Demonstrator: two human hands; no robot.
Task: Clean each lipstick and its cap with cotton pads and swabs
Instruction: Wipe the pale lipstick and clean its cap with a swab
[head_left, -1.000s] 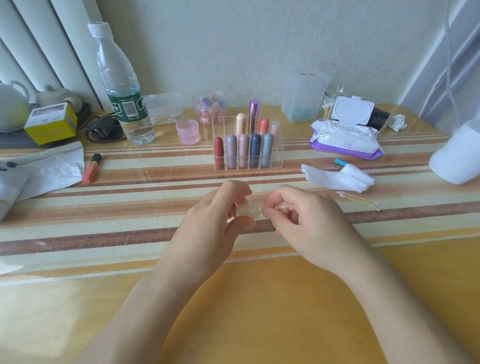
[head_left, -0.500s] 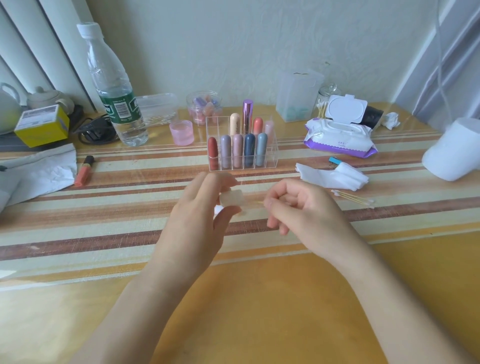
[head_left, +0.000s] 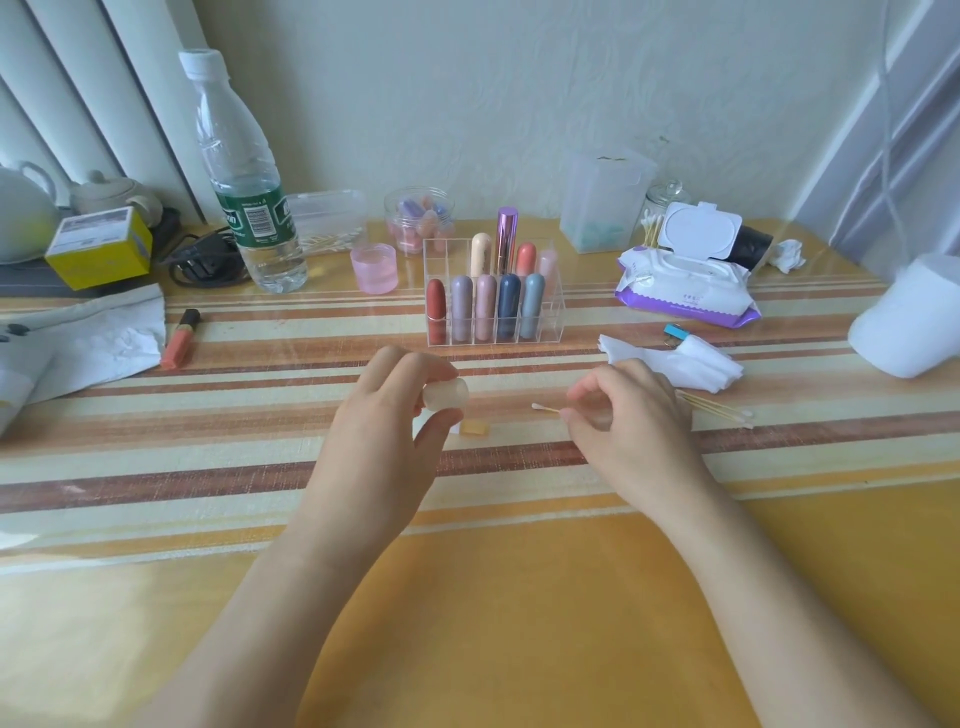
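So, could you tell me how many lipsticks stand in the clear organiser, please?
9: front row red, mauve, pink, navy, grey-blue; back row cream, metallic purple, coral, pale pink. More may hide behind.

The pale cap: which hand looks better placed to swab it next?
Right, probably. The right hand pinches the cotton swab, its white tip pointing toward the pale cap, which the left hand grips and can steady.

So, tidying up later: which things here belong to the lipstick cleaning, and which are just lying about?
Job: pale rounded cap, left hand; white-tipped cotton swab, right hand; clear acrylic lipstick rack.
Lying about: clear plastic water bottle; yellow cardboard box.
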